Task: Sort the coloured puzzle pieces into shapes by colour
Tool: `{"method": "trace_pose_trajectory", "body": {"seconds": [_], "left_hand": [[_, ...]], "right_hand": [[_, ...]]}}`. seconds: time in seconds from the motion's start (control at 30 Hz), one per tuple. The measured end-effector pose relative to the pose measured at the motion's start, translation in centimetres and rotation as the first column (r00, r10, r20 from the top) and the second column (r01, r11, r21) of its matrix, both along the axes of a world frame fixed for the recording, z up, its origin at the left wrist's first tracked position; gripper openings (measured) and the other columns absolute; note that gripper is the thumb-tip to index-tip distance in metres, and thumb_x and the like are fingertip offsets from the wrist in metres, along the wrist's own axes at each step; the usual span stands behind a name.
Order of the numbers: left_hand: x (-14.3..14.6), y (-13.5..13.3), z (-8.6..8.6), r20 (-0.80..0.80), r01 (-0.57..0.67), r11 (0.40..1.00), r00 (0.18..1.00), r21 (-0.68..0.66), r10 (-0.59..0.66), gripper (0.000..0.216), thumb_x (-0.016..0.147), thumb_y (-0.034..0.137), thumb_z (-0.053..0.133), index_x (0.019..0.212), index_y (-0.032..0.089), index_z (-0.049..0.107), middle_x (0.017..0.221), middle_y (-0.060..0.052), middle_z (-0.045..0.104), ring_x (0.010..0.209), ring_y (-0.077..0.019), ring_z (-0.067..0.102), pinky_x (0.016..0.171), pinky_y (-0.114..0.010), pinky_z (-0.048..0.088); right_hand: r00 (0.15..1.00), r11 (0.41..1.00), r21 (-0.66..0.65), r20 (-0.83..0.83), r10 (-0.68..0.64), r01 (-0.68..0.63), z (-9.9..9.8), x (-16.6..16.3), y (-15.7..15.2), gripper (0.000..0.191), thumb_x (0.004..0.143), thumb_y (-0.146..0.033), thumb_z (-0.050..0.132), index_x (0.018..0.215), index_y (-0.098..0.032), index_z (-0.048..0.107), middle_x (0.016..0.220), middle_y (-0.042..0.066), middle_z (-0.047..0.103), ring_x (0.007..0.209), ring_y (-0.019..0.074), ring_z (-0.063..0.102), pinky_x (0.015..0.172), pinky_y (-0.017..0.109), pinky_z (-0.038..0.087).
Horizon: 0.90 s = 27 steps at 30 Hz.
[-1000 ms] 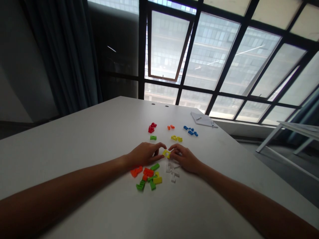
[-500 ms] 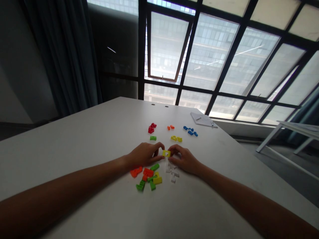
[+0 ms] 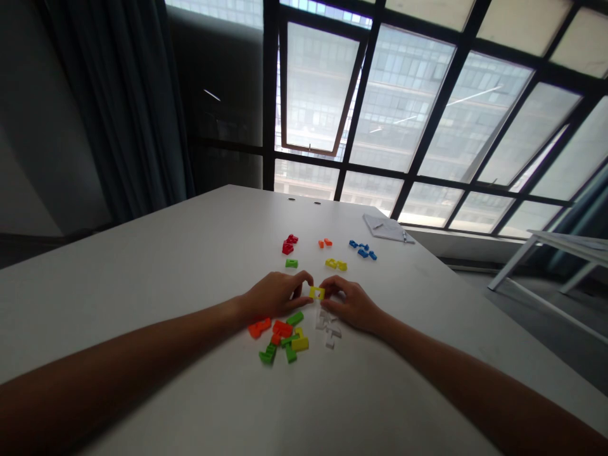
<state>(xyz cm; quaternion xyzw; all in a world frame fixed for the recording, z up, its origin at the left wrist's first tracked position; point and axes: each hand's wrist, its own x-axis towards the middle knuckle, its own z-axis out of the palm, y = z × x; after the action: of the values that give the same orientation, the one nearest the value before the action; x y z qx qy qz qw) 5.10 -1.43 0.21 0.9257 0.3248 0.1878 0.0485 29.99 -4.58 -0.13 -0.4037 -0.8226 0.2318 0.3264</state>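
We see the yellow frame piece (image 3: 316, 292) now lying square, no longer angled as 1 s ago, between left hand (image 3: 275, 294) and right hand (image 3: 351, 305). Fingers (image 3: 303, 278) curl at its 2 sides; can't tell if gripping. Clear plastic pieces (image 3: 327, 326) lie just below on the table (image 3: 142, 266).

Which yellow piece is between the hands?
The yellow piece with the square hole, between the left hand and the right hand. The yellow piece in the pile and the yellow pair lie farther off.

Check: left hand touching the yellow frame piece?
Touching: the head view shows the left hand with its thumb tip against the edge of the yellow frame piece.
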Motion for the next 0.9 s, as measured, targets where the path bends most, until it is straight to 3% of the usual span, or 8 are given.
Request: {"method": "trace_pose_trajectory", "body": {"seconds": [0.9], "left_hand": [[0.02, -0.07, 0.14, -0.002, -0.002, 1.0, 1.0, -0.006, 0.002, 0.034, 0.097, 0.05, 0.057, 0.121, 0.025, 0.055, 0.08, 0.004, 0.07, 0.064, -0.0148, 0.064, 0.06, -0.025, 0.039]], "right_hand": [[1.0, 0.999, 0.048, 0.0, 0.008, -0.008, 0.11, -0.09, -0.13, 0.024, 0.084, -0.02, 0.073, 0.106, -0.02, 0.066, 0.095, 0.003, 0.071, 0.086, 0.0182, 0.066, 0.082, 0.032, 0.052]]}}
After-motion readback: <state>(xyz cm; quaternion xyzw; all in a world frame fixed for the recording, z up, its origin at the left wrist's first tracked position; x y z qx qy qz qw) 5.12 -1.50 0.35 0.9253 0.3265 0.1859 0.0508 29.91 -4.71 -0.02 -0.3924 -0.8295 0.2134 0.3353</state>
